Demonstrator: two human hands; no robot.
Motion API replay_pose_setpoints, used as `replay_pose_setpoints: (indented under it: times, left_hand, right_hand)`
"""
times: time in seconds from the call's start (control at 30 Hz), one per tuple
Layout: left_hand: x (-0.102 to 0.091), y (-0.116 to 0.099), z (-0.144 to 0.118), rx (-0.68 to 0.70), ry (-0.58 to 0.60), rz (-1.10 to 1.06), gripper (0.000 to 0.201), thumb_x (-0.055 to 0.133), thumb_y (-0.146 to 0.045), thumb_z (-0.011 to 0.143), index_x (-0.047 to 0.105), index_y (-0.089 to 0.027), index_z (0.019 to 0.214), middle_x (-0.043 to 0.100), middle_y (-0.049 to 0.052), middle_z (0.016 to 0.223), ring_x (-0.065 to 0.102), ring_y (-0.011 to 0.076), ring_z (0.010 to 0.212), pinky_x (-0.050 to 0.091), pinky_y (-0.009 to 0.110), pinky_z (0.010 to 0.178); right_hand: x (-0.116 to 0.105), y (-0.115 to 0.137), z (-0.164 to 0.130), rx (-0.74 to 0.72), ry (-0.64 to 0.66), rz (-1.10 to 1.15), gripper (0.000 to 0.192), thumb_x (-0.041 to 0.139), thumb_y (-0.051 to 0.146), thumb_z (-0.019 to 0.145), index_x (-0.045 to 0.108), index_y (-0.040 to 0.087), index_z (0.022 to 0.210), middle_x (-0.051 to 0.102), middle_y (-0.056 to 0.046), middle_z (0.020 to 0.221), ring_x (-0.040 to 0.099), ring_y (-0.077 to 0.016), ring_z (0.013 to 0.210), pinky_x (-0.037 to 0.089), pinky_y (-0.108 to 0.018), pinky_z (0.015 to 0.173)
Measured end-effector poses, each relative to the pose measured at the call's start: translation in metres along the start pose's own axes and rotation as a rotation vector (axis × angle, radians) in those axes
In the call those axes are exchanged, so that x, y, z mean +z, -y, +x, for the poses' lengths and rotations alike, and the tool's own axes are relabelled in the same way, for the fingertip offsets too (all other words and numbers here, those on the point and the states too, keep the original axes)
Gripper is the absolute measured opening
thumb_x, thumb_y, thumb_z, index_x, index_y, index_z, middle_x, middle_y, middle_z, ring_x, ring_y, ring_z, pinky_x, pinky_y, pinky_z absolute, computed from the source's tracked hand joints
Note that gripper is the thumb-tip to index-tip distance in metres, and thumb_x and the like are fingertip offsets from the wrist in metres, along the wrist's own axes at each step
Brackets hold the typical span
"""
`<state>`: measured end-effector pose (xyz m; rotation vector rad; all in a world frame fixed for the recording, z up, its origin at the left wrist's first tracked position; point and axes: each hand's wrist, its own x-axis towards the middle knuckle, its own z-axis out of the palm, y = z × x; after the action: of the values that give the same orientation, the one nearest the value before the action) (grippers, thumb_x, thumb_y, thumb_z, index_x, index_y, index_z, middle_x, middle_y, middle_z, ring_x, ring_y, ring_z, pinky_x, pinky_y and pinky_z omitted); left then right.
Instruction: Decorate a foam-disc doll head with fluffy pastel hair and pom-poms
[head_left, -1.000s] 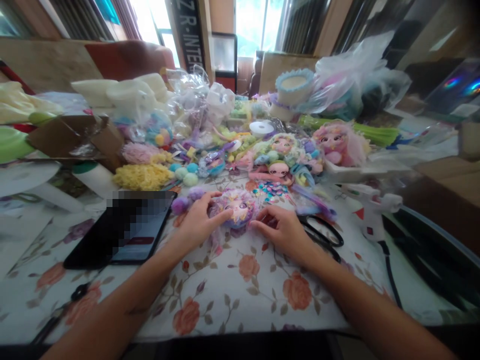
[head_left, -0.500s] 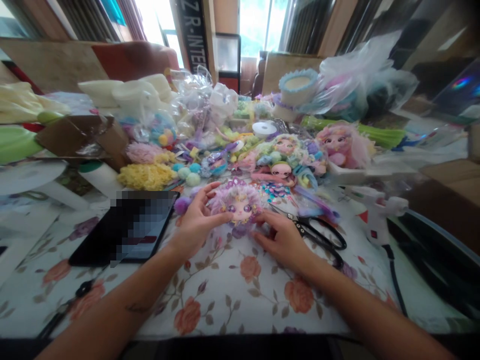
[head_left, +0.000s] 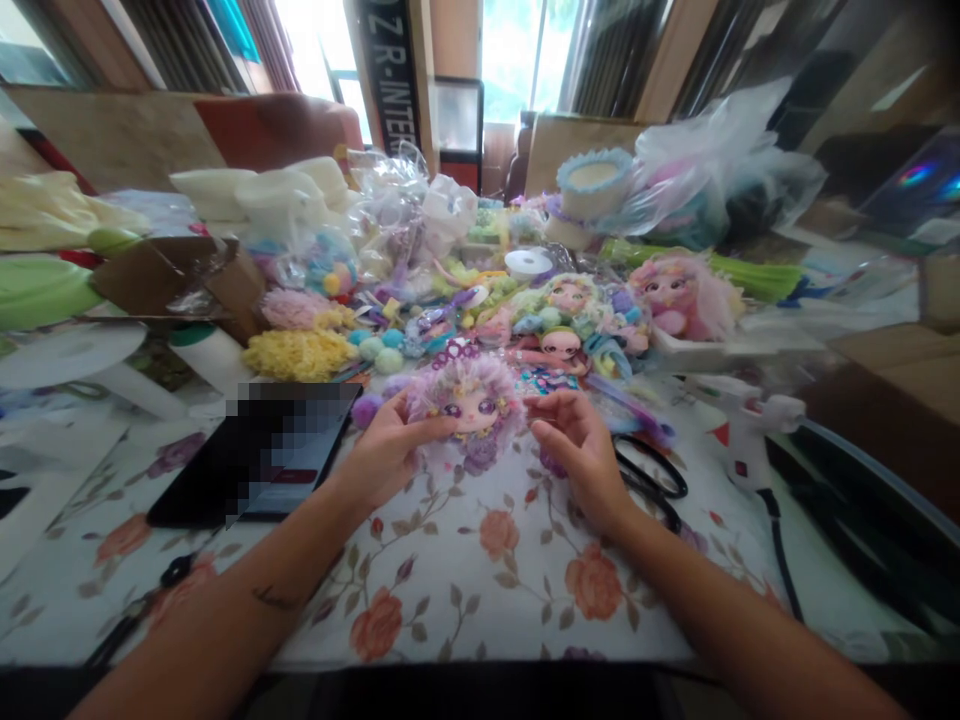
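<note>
A fluffy purple doll head with big purple eyes, small yellow ornaments and a purple crown is held just over the tablecloth. My left hand grips its left side, the thumb lying across the face beside one eye; the other fingers are hidden behind the fluff. My right hand is beside the doll head on the right, fingers half curled and thumb apart, with nothing visible between them. Behind that hand lie black-handled scissors, their blades hidden by it.
To the left lies a dark tablet. A white glue gun with a black cord stands on the right. Across the back are pompoms, yellow yarn, a ribbon spool, other doll heads and a pink doll.
My right hand has come off the doll head and turned, fingers more raised. The doll head has shifted slightly left and tilted in my left hand.
</note>
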<state>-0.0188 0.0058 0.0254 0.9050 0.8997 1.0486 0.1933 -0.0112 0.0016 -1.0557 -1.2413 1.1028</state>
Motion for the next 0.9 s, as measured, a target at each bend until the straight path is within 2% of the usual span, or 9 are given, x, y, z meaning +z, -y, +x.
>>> replay_pose_setpoints:
  times: [0.07,0.13,0.23,0.3,0.37,0.43,0.57,0.73,0.9]
  left_hand:
    - [0.004,0.002,-0.002,-0.006,0.002,-0.01,0.04,0.083,-0.02,0.067,0.07,-0.022,0.105,0.078,0.006,0.104,0.073,0.0291,0.1,0.056,0.045,0.097]
    - [0.008,0.005,-0.004,-0.008,0.022,-0.01,0.043,0.084,-0.02,0.066,0.068,-0.022,0.106,0.078,0.005,0.1,0.075,0.026,0.091,0.059,0.042,0.09]
    - [0.013,0.011,-0.006,0.006,0.03,0.025,0.045,0.086,-0.022,0.066,0.066,-0.021,0.106,0.077,0.003,0.097,0.074,0.0221,0.083,0.06,0.034,0.078]
    - [0.014,0.014,-0.006,0.042,0.021,0.082,0.045,0.087,-0.023,0.066,0.067,-0.021,0.106,0.077,0.003,0.099,0.073,0.0213,0.086,0.059,0.03,0.075]
    - [0.012,0.015,-0.005,0.078,0.028,0.172,0.047,0.088,-0.027,0.067,0.068,-0.021,0.108,0.076,0.004,0.105,0.072,0.0219,0.091,0.058,0.03,0.076]
    - [0.008,0.015,-0.004,0.107,0.032,0.263,0.053,0.087,-0.029,0.068,0.067,-0.023,0.116,0.075,0.005,0.114,0.071,0.0233,0.1,0.057,0.03,0.081]
    - [-0.001,0.016,-0.001,0.224,-0.042,0.298,0.059,0.082,-0.035,0.075,0.062,-0.026,0.129,0.07,0.005,0.124,0.066,0.0219,0.111,0.054,0.028,0.088]
    - [-0.002,0.018,0.002,0.286,-0.17,0.337,0.048,0.079,-0.044,0.076,0.068,-0.018,0.114,0.072,0.004,0.098,0.065,0.0157,0.082,0.052,0.024,0.07]
    - [0.004,0.015,-0.001,0.326,-0.231,0.458,0.036,0.077,-0.045,0.078,0.07,-0.016,0.098,0.067,0.001,0.079,0.059,0.0116,0.068,0.048,0.021,0.062]
  right_hand:
    - [0.004,-0.001,0.002,0.079,0.074,0.1,0.05,0.082,0.042,0.069,0.057,0.026,0.109,0.067,-0.007,0.12,0.062,-0.0245,0.114,0.051,-0.037,0.095]
    - [0.007,-0.002,0.002,0.18,0.197,0.175,0.059,0.084,0.043,0.066,0.058,0.025,0.117,0.068,-0.007,0.122,0.064,-0.0264,0.115,0.052,-0.038,0.095]
    - [0.008,-0.001,0.001,0.265,0.272,0.199,0.046,0.083,0.042,0.071,0.066,0.023,0.109,0.074,-0.003,0.1,0.07,-0.0239,0.096,0.056,-0.035,0.084]
    - [0.008,-0.001,0.0,0.28,0.27,0.186,0.034,0.083,0.04,0.072,0.07,0.021,0.097,0.071,0.0,0.079,0.07,-0.0199,0.079,0.057,-0.031,0.074]
    - [0.007,-0.001,0.0,0.294,0.264,0.202,0.03,0.084,0.04,0.071,0.07,0.02,0.088,0.065,0.003,0.067,0.066,-0.0169,0.066,0.056,-0.028,0.063]
    - [0.008,-0.002,0.001,0.312,0.242,0.234,0.032,0.085,0.04,0.069,0.071,0.019,0.088,0.065,0.003,0.066,0.064,-0.0152,0.061,0.053,-0.025,0.055]
    - [0.008,-0.004,0.001,0.342,0.217,0.221,0.036,0.082,0.044,0.073,0.072,0.019,0.097,0.073,-0.002,0.08,0.066,-0.0156,0.065,0.048,-0.022,0.047]
    - [0.006,-0.007,-0.001,0.332,0.221,0.009,0.039,0.082,0.048,0.073,0.072,0.019,0.097,0.074,-0.004,0.081,0.063,-0.0155,0.061,0.042,-0.021,0.041]
    - [0.008,-0.005,-0.002,0.294,0.259,0.009,0.032,0.084,0.044,0.073,0.073,0.02,0.092,0.068,0.002,0.07,0.051,-0.0084,0.049,0.042,-0.02,0.043]
